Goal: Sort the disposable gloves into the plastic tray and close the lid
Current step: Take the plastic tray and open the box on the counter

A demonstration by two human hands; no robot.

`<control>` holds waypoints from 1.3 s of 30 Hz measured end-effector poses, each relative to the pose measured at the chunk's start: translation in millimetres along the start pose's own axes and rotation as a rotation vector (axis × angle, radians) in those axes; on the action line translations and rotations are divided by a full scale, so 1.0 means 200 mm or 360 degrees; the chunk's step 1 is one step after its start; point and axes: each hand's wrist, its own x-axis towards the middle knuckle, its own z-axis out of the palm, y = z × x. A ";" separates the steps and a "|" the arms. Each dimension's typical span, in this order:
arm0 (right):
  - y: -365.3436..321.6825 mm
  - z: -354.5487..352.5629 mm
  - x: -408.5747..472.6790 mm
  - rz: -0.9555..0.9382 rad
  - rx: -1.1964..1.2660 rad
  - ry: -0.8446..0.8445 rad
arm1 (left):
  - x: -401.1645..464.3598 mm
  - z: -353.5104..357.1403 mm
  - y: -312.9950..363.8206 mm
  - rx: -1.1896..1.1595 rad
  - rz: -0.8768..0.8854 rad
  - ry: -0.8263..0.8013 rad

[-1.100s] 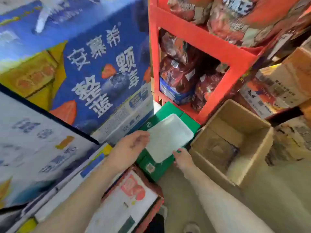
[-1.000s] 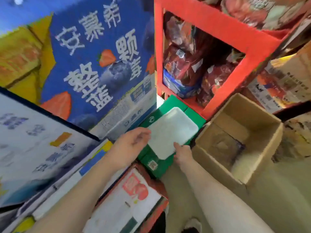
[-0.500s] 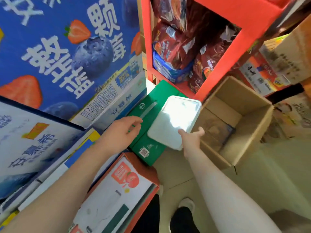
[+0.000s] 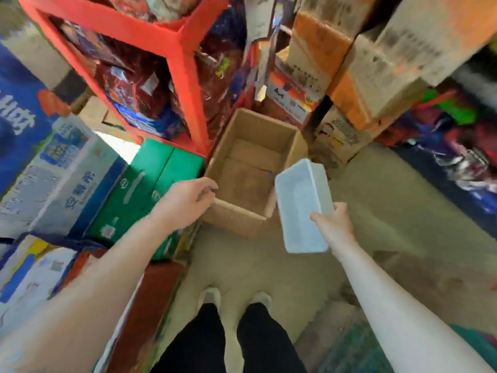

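Observation:
My right hand (image 4: 332, 223) grips a white translucent plastic tray (image 4: 302, 203) by its right side and holds it tilted in the air, just right of an open cardboard box (image 4: 250, 168). The thumb lies on the tray's inner face. My left hand (image 4: 187, 201) hovers at the box's near left corner with its fingers loosely curled and nothing in it. No disposable gloves and no lid show in this view.
A green carton (image 4: 150, 184) lies left of the box, under a red shelf frame (image 4: 185, 84) packed with snack bags. Stacked cartons (image 4: 349, 84) rise behind and right. My legs and shoes (image 4: 234, 300) stand on the concrete floor (image 4: 390, 211).
My right hand has lifted the tray off the green carton and carried it right, past the cardboard box. My left hand left the carton and moved toward the box. The view swung right.

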 end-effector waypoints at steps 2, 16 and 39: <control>0.11 -0.25 0.02 0.0022 0.0025 0.0077 | 0.05 0.08 0.18 0.0066 0.0089 -0.0062; 0.31 -1.30 0.44 0.0019 0.0084 0.0578 | 0.80 0.48 0.88 0.0370 0.0199 -0.0445; 0.75 -2.74 1.78 0.1008 0.1076 0.1289 | 2.47 1.61 3.64 0.0354 0.1357 -0.0871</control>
